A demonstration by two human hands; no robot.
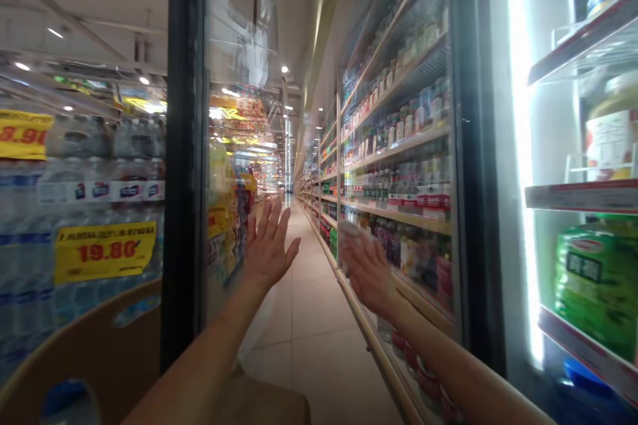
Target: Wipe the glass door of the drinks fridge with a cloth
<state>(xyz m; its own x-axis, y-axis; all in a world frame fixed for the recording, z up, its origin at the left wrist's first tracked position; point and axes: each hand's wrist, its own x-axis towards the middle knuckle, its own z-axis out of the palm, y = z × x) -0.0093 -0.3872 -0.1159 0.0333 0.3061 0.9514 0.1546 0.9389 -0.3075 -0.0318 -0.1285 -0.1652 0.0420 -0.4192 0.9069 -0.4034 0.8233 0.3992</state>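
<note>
A glass door (pixel 309 372) in a black frame stands before me. My left hand (pixel 269 242) is open, with fingers spread and palm toward the glass; it appears to lie flat on the pane. To its right, my right hand (pixel 371 272) is smeared by motion at the same pane. A whitish, cloth-like thing (pixel 351 234) shows blurred at its fingers, which seem pressed over it. Its exact kind is hard to make out.
Lit cooler shelves (pixel 581 198) stand at right, with a green pack (pixel 595 285) on one. Bottled water packs (pixel 104 179) with a yellow price sign (pixel 104 252) are stacked at left. A brown panel with cut-out holes (pixel 124 352) is at lower left. Shelves of drinks (pixel 399 123) show in the glass.
</note>
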